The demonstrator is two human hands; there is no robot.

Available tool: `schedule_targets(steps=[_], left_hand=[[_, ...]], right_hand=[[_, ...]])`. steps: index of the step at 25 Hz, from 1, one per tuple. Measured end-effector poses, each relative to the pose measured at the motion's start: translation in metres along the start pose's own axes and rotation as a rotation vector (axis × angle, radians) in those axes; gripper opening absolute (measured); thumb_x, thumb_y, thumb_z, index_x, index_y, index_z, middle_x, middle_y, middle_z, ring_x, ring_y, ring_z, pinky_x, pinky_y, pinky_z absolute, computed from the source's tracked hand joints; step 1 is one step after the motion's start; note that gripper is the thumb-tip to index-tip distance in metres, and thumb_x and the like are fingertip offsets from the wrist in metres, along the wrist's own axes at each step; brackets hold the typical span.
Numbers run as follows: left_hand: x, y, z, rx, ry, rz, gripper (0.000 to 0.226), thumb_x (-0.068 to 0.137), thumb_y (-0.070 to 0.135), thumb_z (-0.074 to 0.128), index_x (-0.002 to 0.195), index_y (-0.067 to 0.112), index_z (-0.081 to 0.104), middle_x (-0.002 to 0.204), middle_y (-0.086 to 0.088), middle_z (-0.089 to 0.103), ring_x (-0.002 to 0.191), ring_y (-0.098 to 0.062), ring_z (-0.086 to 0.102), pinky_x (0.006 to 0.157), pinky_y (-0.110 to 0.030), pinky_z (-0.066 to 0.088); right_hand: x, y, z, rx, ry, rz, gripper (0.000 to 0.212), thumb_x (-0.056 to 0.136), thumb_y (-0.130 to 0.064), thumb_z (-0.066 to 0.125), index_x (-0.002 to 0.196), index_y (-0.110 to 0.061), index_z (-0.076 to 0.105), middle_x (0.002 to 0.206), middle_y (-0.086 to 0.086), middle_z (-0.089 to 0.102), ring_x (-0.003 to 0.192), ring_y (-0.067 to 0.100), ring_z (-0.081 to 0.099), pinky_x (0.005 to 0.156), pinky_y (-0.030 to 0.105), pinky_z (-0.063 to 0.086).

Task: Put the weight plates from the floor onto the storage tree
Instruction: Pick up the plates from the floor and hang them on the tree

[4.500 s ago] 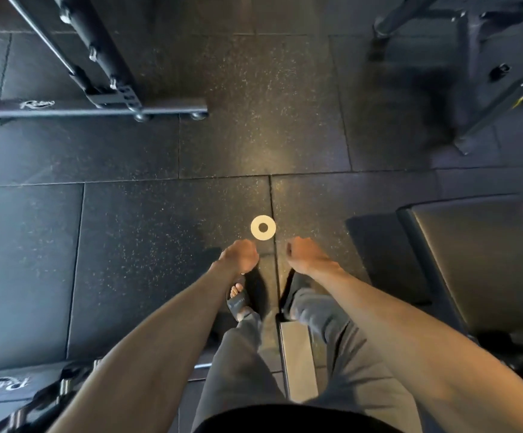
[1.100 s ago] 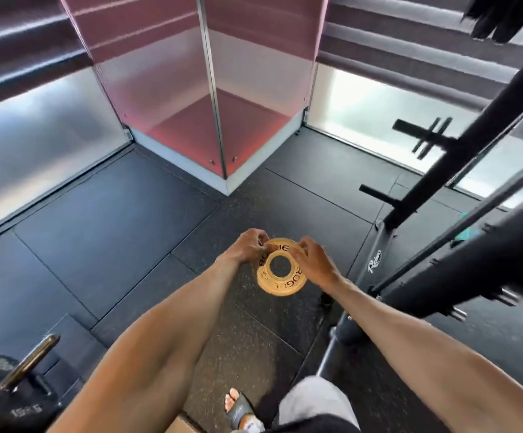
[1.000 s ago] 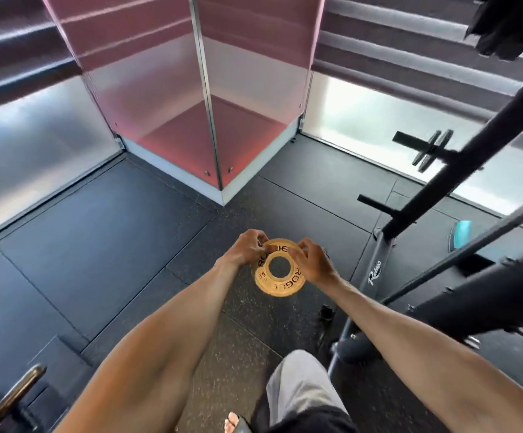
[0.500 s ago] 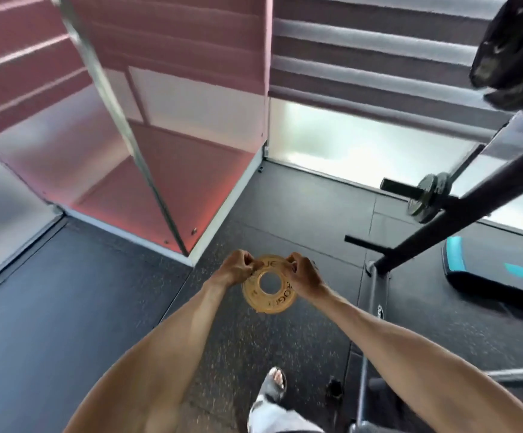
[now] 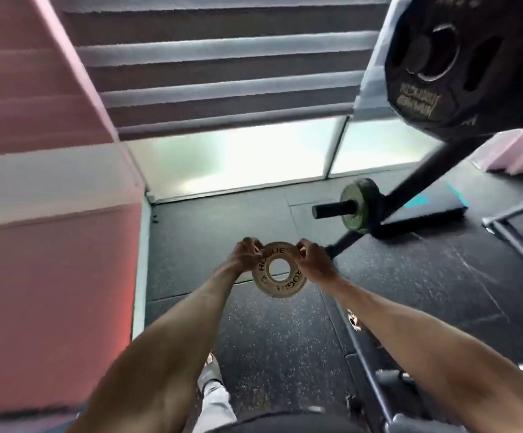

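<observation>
My left hand and right hand pinch the plate; the peg lies at 1 o'clock, tip toward 9 o'clock, nearer the right hand.

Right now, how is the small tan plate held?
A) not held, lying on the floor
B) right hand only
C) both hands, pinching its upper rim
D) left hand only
C: the left hand and the right hand each pinch the upper rim of the tan plate, which hangs between them above the floor.

small tan rogue plate in the air, face to camera; green plate on the tree's peg.
</observation>
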State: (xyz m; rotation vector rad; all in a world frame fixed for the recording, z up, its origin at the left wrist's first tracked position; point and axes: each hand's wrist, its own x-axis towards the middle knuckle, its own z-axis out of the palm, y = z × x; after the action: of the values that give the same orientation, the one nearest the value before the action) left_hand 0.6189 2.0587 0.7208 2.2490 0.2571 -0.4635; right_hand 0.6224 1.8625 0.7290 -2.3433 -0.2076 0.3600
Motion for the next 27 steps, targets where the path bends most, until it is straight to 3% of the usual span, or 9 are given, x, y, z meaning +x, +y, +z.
schedule_targets(steps=[4,6,8,12,16,20,24,26,27], left_hand=[[0.076,0.031,-0.034,0.103,-0.162,0.173,0.017,0.093,0.024,0.062,0.102,0.01,0.067,0.095,-0.012,0.069,0.081,-0.02,0.063,0.065,-0.025,0.045],[0.112,0.048,-0.041,0.153,-0.207,0.253,0.018,0.092,0.023,0.063,0.102,0.009,0.067,0.089,-0.007,0.065,0.08,-0.018,0.06,0.062,-0.022,0.041],[0.139,0.065,-0.039,0.221,-0.274,0.327,0.018,0.091,0.022,0.064,0.101,0.007,0.067,0.088,-0.008,0.066,0.079,-0.018,0.06,0.064,-0.024,0.043],[0.195,0.09,-0.028,0.285,-0.366,0.425,0.017,0.092,0.016,0.063,0.102,0.002,0.066,0.096,-0.018,0.071,0.077,-0.018,0.06,0.063,-0.024,0.042],[0.247,0.11,-0.021,0.362,-0.455,0.491,0.009,0.089,0.008,0.063,0.097,0.005,0.064,0.092,-0.017,0.068,0.079,-0.018,0.059,0.064,-0.028,0.045],[0.283,0.134,-0.004,0.404,-0.569,0.543,0.013,0.086,0.005,0.066,0.086,0.011,0.054,0.083,-0.009,0.059,0.076,-0.019,0.055,0.056,-0.025,0.041],[0.308,0.138,0.012,0.492,-0.665,0.549,0.016,0.081,0.006,0.073,0.089,0.007,0.058,0.085,-0.005,0.057,0.078,-0.019,0.052,0.058,-0.025,0.039],[0.331,0.135,0.018,0.514,-0.718,0.567,0.023,0.076,0.007,0.079,0.08,0.011,0.056,0.078,-0.001,0.057,0.074,-0.018,0.052,0.053,-0.022,0.036],[0.34,0.134,0.018,0.517,-0.736,0.574,0.029,0.074,0.007,0.081,0.074,0.015,0.053,0.074,0.0,0.056,0.073,-0.018,0.051,0.052,-0.023,0.035]], right_hand=[[0.038,-0.011,-0.012,0.048,0.173,0.148,0.037,0.093,-0.051,0.059,0.088,-0.014,0.06,0.07,-0.003,0.068,0.056,0.009,0.065,0.05,0.026,0.049],[0.05,-0.011,-0.015,0.116,0.256,0.236,0.032,0.096,-0.044,0.059,0.092,-0.012,0.06,0.075,-0.001,0.07,0.064,0.011,0.068,0.054,0.023,0.05],[0.062,-0.003,-0.014,0.088,0.339,0.286,0.035,0.096,-0.045,0.059,0.095,-0.011,0.059,0.082,0.005,0.072,0.072,0.019,0.07,0.062,0.034,0.054],[0.093,0.011,-0.023,0.159,0.379,0.369,0.039,0.092,-0.053,0.06,0.098,-0.015,0.054,0.083,0.002,0.073,0.062,0.009,0.067,0.06,0.033,0.056],[0.129,0.028,-0.027,0.085,0.41,0.419,0.026,0.096,-0.039,0.06,0.104,-0.016,0.048,0.086,0.005,0.073,0.067,0.017,0.07,0.063,0.04,0.059],[0.147,0.039,-0.027,0.008,0.451,0.51,0.017,0.099,-0.024,0.057,0.104,-0.017,0.042,0.094,0.006,0.065,0.068,0.012,0.062,0.057,0.026,0.052],[0.156,0.045,-0.02,-0.066,0.441,0.639,0.015,0.099,-0.016,0.056,0.108,-0.011,0.046,0.094,0.007,0.058,0.071,0.011,0.054,0.059,0.017,0.042],[0.167,0.051,-0.014,-0.019,0.382,0.707,0.018,0.101,-0.02,0.052,0.115,-0.009,0.047,0.097,0.005,0.058,0.075,0.01,0.054,0.061,0.019,0.044],[0.172,0.054,-0.009,0.032,0.397,0.724,0.03,0.102,-0.03,0.051,0.121,-0.007,0.048,0.101,0.002,0.058,0.082,0.012,0.055,0.071,0.025,0.05]])
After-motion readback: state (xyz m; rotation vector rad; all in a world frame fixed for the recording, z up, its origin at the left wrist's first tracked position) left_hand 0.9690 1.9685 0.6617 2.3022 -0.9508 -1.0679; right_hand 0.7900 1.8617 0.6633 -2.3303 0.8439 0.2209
